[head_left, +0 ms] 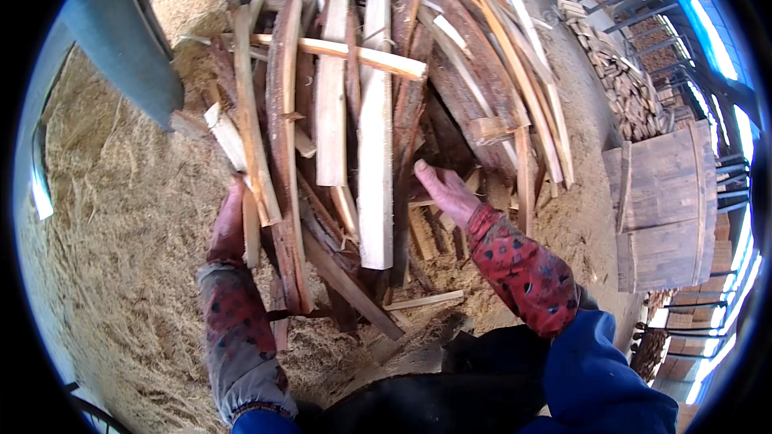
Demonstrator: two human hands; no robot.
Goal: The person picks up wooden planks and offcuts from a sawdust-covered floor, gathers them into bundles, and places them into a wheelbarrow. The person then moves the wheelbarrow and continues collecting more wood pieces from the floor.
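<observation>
A bundle of rough wood strips (376, 137), some pale and sawn, others edged with dark bark, lies lengthwise in front of me between my two hands. My left hand (228, 221) clasps the bundle from its left side, its fingers hidden under the outer strips. On the right side my right hand (449, 191) grips the bundle, thumb up on top, the other fingers out of sight behind the wood. One short pale stick (346, 55) lies crosswise over the far part of the strips.
More long bark-edged slabs (482, 72) are heaped at the far right. Sawdust (121, 217) covers the floor at left, below a grey metal part (121, 32). Off to the right are a wooden panel (663, 205) and a stack of cut wood (615, 80). A loose stick (425, 300) lies near me.
</observation>
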